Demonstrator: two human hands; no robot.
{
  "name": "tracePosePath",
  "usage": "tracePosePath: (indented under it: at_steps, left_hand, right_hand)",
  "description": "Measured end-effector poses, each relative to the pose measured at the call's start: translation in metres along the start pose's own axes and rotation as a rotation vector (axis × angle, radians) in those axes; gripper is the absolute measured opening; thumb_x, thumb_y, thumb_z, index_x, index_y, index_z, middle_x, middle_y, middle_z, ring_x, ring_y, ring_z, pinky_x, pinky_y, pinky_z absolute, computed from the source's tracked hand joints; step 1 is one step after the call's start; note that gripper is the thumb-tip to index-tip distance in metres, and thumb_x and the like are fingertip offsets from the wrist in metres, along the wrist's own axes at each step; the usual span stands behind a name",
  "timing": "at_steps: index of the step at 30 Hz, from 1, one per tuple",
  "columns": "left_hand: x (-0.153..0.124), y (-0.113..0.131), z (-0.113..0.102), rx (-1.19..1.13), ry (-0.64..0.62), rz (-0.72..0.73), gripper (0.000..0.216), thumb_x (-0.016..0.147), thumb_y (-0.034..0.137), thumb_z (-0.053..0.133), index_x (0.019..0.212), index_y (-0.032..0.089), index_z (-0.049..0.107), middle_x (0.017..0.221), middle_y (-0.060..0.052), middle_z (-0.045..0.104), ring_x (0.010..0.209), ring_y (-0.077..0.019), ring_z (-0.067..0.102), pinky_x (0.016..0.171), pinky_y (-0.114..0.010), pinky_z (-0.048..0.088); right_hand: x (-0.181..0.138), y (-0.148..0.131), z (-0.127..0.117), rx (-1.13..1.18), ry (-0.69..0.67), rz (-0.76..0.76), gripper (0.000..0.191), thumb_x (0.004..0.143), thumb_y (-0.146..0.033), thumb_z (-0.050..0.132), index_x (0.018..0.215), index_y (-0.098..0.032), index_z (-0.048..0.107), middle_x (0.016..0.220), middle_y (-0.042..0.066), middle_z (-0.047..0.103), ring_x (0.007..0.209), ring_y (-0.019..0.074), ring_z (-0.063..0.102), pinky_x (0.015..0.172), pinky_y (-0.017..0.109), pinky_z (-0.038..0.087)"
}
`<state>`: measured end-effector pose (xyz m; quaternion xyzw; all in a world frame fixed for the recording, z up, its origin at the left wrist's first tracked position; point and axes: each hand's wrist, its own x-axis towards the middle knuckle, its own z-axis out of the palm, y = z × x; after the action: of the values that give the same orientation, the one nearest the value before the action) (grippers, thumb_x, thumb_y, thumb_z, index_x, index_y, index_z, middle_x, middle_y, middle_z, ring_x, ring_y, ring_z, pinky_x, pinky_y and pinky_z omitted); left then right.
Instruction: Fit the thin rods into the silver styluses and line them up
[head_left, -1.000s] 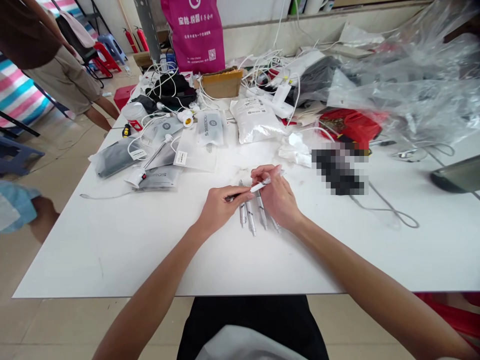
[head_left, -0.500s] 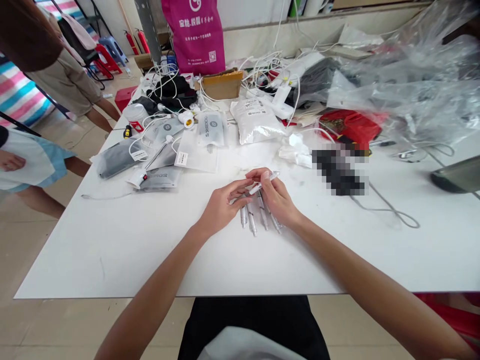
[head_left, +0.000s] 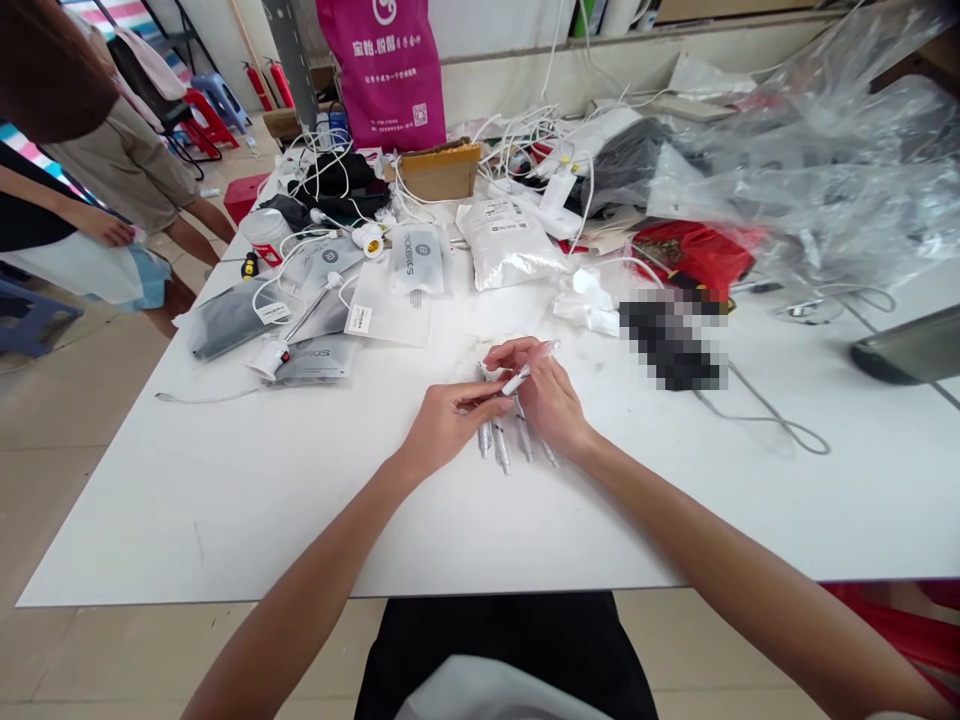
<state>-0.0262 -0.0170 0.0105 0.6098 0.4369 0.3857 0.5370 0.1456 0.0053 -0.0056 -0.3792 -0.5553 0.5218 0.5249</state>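
Between my hands, a slim white pen (head_left: 515, 383) with a clear end is held at a tilt just above the table. My right hand (head_left: 555, 408) curls round its upper end, thumb and fingers closed. At the lower end, the fingers of my left hand (head_left: 444, 428) pinch together on the pen. Several similar clear-and-white pens (head_left: 502, 452) lie side by side on the white table (head_left: 480, 545), directly under my hands. My fingers hide their far ends.
Packed grey pouches (head_left: 311, 358), white cables and lamp sockets (head_left: 368, 239) crowd the table's left rear. A filled white plastic bag (head_left: 511, 245), crumpled tissue (head_left: 589, 303) and clear plastic sheets (head_left: 817, 180) lie farther back and right. Two people stand left, beyond the table; one hand (head_left: 110, 228) shows.
Both hands stay on the pen; my left fingers have come closer together at its lower end. The view has shifted slightly, and a person at the left has moved toward the table.
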Motion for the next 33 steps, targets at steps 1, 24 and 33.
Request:
tracePosePath:
  at_steps: [1,24,33]
  left_hand:
    - [0.0,0.001,0.0,0.009,0.0,-0.006,0.03,0.091,0.049,0.077,0.106,0.024,0.086,0.103,-0.005,0.082,0.088,-0.0237,0.076,0.082,-0.037,0.06]
    - [0.009,-0.006,-0.01,-0.057,0.124,0.056,0.03,0.084,0.047,0.084,0.095,0.019,0.084,0.084,-0.003,0.076,0.075,-0.0162,0.07,0.074,-0.029,0.06]
    - [0.012,-0.007,-0.013,-0.057,0.135,0.059,0.03,0.09,0.046,0.078,0.099,0.018,0.084,0.088,-0.006,0.079,0.072,-0.0153,0.07,0.073,-0.029,0.059]
  right_hand:
    - [0.0,0.0,0.0,0.006,-0.002,0.004,0.057,0.105,-0.074,0.033,0.107,-0.028,0.066,0.114,0.007,0.066,0.108,0.021,0.064,0.091,0.036,0.057]
    - [0.007,-0.005,-0.01,0.041,0.022,-0.057,0.035,0.086,-0.049,0.086,0.104,-0.028,0.064,0.081,-0.002,0.067,0.084,0.019,0.072,0.085,0.036,0.06]
    - [0.006,-0.013,-0.007,0.095,-0.073,-0.037,0.036,0.092,-0.051,0.079,0.117,-0.027,0.068,0.109,0.005,0.077,0.094,0.0196,0.072,0.086,0.036,0.061]
